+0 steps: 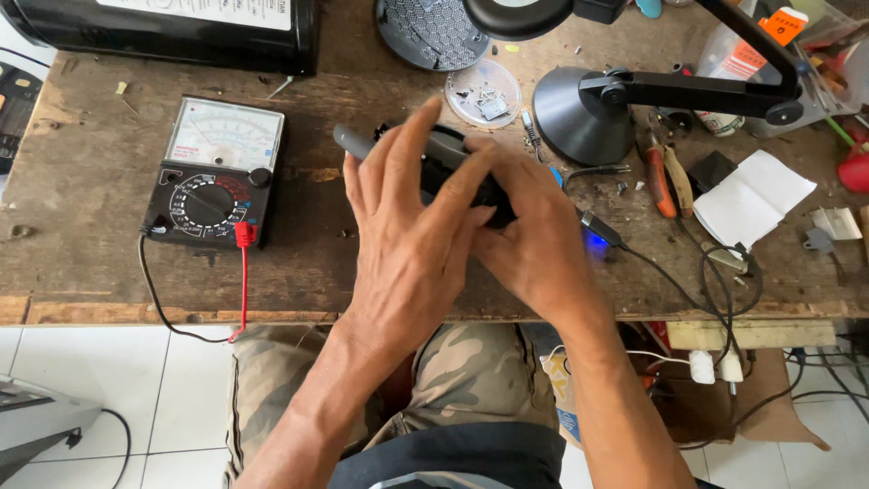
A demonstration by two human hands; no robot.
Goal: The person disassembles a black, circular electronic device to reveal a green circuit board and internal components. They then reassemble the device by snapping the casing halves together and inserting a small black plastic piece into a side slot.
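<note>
Both hands hold a small black and grey device (450, 156) above the middle of a worn wooden workbench (90, 181). My left hand (407, 235) lies over the top of it, fingers spread and pressing down. From the right, my right hand (534, 240) grips its side and underside. Most of the device is hidden by the hands; a grey rounded end (348, 140) sticks out to the left.
An analog multimeter (215, 172) with red and black leads sits at the left. Behind the hands are a clear round dish of small screws (482, 93), a black desk lamp base (579, 113), pliers (659, 177), folded white paper (753, 197) and a lit blue cable plug (599, 231).
</note>
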